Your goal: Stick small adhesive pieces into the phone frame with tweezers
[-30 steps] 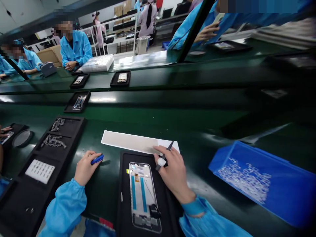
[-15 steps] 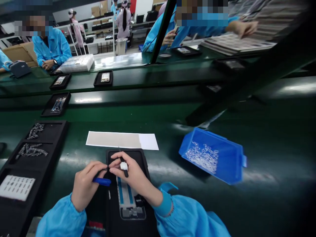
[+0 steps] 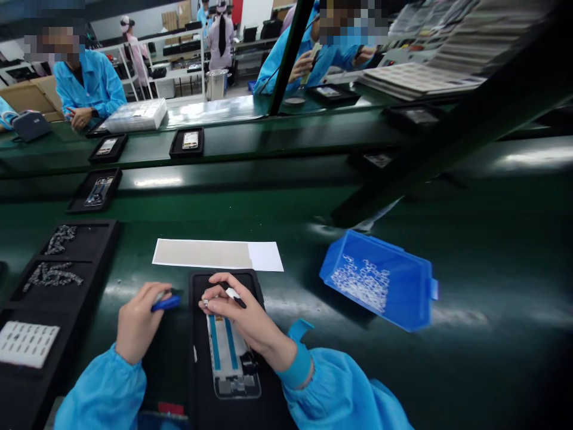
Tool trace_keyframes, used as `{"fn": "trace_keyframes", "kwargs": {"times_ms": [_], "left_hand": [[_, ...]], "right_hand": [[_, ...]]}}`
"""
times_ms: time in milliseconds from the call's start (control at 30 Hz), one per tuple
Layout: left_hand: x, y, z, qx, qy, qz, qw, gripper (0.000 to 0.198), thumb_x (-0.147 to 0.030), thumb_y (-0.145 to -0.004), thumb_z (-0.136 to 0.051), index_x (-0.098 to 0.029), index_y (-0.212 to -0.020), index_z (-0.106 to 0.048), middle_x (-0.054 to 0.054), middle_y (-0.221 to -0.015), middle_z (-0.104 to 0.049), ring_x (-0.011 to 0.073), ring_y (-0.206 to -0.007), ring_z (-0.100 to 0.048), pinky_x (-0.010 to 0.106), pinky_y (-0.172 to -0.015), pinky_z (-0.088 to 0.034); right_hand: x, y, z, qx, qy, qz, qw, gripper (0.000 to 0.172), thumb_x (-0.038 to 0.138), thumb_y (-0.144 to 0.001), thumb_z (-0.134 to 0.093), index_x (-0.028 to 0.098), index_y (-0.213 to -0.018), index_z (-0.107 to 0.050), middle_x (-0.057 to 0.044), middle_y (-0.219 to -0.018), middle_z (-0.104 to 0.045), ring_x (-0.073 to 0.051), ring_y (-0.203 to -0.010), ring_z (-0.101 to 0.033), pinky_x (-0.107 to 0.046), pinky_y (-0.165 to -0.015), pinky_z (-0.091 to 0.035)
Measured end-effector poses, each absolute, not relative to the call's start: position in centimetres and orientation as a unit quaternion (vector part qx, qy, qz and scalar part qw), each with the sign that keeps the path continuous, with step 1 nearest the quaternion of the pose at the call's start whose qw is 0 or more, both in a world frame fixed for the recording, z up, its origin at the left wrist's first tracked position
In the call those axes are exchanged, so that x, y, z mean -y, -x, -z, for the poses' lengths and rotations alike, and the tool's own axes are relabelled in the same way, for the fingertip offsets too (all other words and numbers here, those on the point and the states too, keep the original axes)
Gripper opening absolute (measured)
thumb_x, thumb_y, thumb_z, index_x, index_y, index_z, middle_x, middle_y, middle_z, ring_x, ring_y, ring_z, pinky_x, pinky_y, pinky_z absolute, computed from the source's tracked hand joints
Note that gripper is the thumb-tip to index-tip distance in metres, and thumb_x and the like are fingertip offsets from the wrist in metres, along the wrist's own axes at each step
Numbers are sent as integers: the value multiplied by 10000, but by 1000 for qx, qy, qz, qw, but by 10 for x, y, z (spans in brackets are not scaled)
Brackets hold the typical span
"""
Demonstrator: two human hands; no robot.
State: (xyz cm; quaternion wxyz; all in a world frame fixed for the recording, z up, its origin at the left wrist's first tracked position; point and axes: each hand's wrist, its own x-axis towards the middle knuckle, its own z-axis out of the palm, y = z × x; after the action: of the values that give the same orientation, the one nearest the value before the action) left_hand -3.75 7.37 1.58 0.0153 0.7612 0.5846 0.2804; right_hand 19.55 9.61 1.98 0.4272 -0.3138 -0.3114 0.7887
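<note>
My left hand (image 3: pixel 138 319) is closed around a blue pen-like tool (image 3: pixel 165 303), left of the black tray and apart from it. Over the tray's upper part, my right hand (image 3: pixel 239 313) pinches a tiny silvery part (image 3: pixel 205 303) between thumb and fingertips. A black-and-white stick-like tool (image 3: pixel 235 296) is tucked in the same hand; its kind is unclear. Below that hand a phone frame (image 3: pixel 233 364) with two blue strips lies in the black tray (image 3: pixel 201 406). The right hand partly hides the frame's upper end.
Left stands a compartmented black tray (image 3: pixel 96 245) with small dark parts and a white sheet of pieces. A white-and-beige strip (image 3: pixel 201 253) lies ahead. A blue bin (image 3: pixel 405 298) of white rings is at right, below a slanting dark post (image 3: pixel 403 173). Co-workers sit across the bench.
My left hand has moved left, away from the right hand, with the blue tool. The silvery part now shows at my right fingertips. The view has shifted slightly.
</note>
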Motion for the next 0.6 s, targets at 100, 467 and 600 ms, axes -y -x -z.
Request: {"fn": "trace_keyframes", "kwargs": {"times_ms": [100,467,600], "left_hand": [[-83,64,-3,-657,-732,-180,-6,236,-270,-942,-485,-253,-1071,-682,39,-1051,-712,207,-768,-705,267,-540,-496],[-64,0,-42,-505,-578,-616,178,756,-693,-981,-195,-202,-526,-547,25,-620,-540,167,-608,-512,311,-586,-421],[-66,-30,-38,-463,-606,-611,212,731,-656,-997,-229,-192,-529,-545,26,-560,-532,155,-533,-487,308,-517,-369]], "right_hand": [[-95,-204,-18,293,303,-792,441,480,315,-698,-884,238,-1057,-574,13,-888,-674,-191,-894,-693,-370,-889,-523],[-86,-207,-14,311,278,-790,449,408,286,-772,-831,243,-1079,-566,9,-923,-665,-173,-881,-678,-358,-900,-506],[-83,-206,-12,332,284,-781,446,418,290,-780,-828,239,-1092,-554,16,-918,-665,-146,-864,-665,-319,-883,-490]]}}
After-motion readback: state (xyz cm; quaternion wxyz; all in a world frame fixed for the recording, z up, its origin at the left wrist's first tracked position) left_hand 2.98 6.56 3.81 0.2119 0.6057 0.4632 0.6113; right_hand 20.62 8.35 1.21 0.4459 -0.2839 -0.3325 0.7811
